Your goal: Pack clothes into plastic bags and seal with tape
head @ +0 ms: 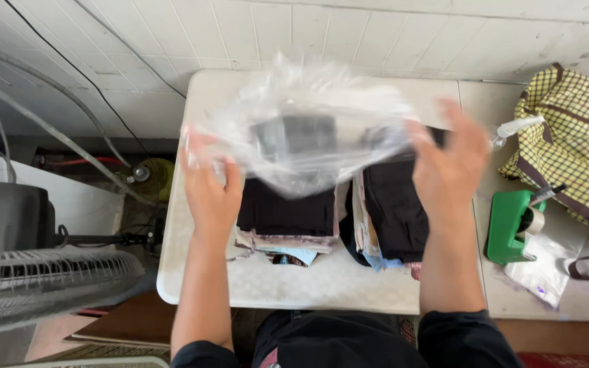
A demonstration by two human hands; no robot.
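Clear, crinkly plastic bag (308,133) w/ dark folded item inside, held above white table (206,279) & folded cloth stacks (288,215): left hand (209,187) pinches edge, right hand (448,167) spread alongside; likely light, limp, slippery—grip at edges.

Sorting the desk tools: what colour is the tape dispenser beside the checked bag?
Green, seen best in the head view: the tape dispenser sits right of the folded clothes.
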